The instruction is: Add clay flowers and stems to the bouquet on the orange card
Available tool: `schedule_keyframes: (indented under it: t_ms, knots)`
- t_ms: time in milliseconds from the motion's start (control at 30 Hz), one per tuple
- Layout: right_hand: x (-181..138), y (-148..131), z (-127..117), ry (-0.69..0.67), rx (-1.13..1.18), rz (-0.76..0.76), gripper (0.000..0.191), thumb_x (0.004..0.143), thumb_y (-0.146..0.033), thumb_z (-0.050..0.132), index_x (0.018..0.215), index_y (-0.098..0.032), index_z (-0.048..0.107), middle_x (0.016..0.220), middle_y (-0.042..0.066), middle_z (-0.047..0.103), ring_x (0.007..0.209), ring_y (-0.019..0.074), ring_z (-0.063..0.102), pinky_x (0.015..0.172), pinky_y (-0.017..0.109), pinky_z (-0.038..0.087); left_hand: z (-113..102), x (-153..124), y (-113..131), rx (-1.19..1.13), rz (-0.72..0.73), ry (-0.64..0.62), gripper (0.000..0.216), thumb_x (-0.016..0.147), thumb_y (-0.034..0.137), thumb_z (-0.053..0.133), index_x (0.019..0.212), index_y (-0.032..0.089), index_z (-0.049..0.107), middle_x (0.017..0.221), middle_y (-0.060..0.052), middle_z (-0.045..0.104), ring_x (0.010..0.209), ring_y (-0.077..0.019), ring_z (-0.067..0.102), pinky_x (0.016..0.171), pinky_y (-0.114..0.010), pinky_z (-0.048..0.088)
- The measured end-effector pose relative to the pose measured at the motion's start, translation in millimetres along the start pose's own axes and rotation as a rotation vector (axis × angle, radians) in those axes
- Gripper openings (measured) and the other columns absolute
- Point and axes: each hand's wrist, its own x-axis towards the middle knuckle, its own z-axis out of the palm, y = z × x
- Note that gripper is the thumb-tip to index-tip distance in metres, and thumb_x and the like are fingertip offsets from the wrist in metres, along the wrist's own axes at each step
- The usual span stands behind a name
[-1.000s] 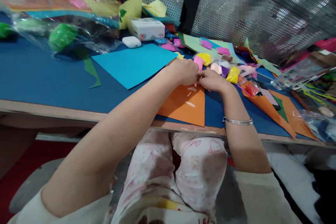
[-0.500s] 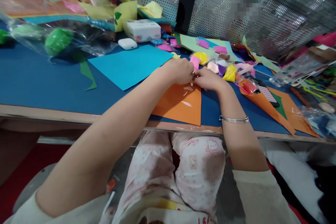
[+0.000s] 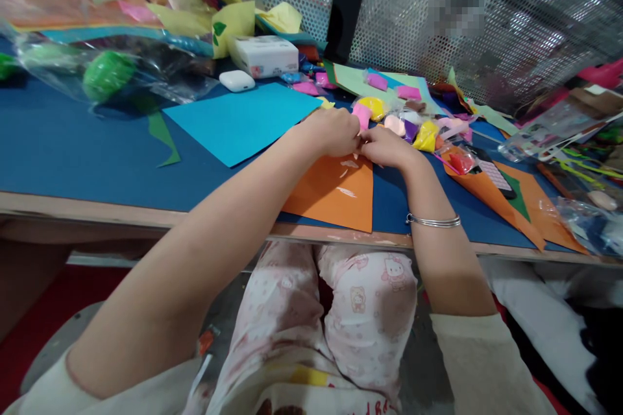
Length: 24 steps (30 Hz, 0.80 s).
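Observation:
My left hand (image 3: pixel 338 131) and my right hand (image 3: pixel 384 146) meet at the far edge of an orange sheet of paper (image 3: pixel 335 201), fingertips touching. Both are closed, fingers bent inward; what lies between them is mostly hidden, with only a small pale bit showing beneath. White marks show on the orange sheet, just below the hands. Right behind my fingers is a pink clay packet (image 3: pixel 361 115), with a yellow packet (image 3: pixel 374 107) beyond it. A blue sheet of paper (image 3: pixel 243 123) lies to the left, partly behind my left forearm.
A white box (image 3: pixel 265 56) and a white earbud case (image 3: pixel 236 81) stand at the back left. A black phone (image 3: pixel 343 19) leans on the perforated metal panel. Folded orange paper (image 3: pixel 496 198) and a clear plastic container (image 3: pixel 549 123) are on the right. Bagged green clay (image 3: pixel 108 76) lies left.
Almost nothing differs. My hands stay together at the same spot above the orange sheet, and the papers and packets keep their places.

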Motion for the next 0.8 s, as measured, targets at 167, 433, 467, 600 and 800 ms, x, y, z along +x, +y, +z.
schedule_keyframes:
  t_ms: [167,433,467,600,800]
  knots:
    - [-0.1,-0.4,0.0,0.003,-0.009,0.0,0.012,0.08,-0.018,0.054,0.071,-0.018,0.062,0.058,0.002,0.06,0.057,0.0152,0.054,0.058,0.024,0.037,-0.4,-0.3,0.5,-0.01,0.001,-0.002,0.046,0.089,0.026,0.036,0.122,0.012,0.064,0.106,-0.017,0.069,0.106,-0.0319,0.063,0.082,-0.035,0.047]
    - [-1.4,-1.4,-0.5,0.01,-0.006,-0.008,0.012,0.078,-0.016,0.053,0.07,-0.017,0.061,0.058,0.003,0.059,0.059,0.0155,0.056,0.06,0.024,0.039,-2.4,-1.0,2.1,-0.056,0.003,-0.026,0.043,0.089,0.026,0.04,0.122,0.013,0.064,0.109,-0.017,0.069,0.11,-0.0333,0.062,0.09,-0.038,0.045]
    - [-1.5,-1.5,-0.4,0.011,-0.008,-0.011,0.011,0.078,-0.016,0.053,0.07,-0.017,0.061,0.058,0.003,0.059,0.059,0.0158,0.056,0.06,0.024,0.039,-2.5,-1.2,2.4,-0.057,0.005,-0.028,0.043,0.089,0.026,0.04,0.122,0.013,0.064,0.109,-0.017,0.069,0.11,-0.0332,0.062,0.09,-0.038,0.045]
    - [-1.3,-1.3,-0.1,0.016,-0.009,-0.008,0.011,0.077,-0.016,0.054,0.069,-0.018,0.06,0.058,0.003,0.059,0.06,0.016,0.055,0.06,0.024,0.038,-3.2,-2.5,3.6,-0.007,0.005,-0.049,0.045,0.091,0.027,0.036,0.124,0.014,0.063,0.108,-0.017,0.069,0.109,-0.031,0.061,0.087,-0.035,0.045]
    - [0.0,-0.3,0.1,0.008,0.011,0.005,0.01,0.078,-0.018,0.055,0.068,-0.018,0.058,0.062,0.003,0.061,0.056,0.0141,0.052,0.056,0.024,0.036,-3.6,-3.1,4.6,-0.003,-0.006,-0.066,0.046,0.09,0.027,0.039,0.129,0.013,0.06,0.111,-0.018,0.068,0.11,-0.0324,0.061,0.087,-0.036,0.045]
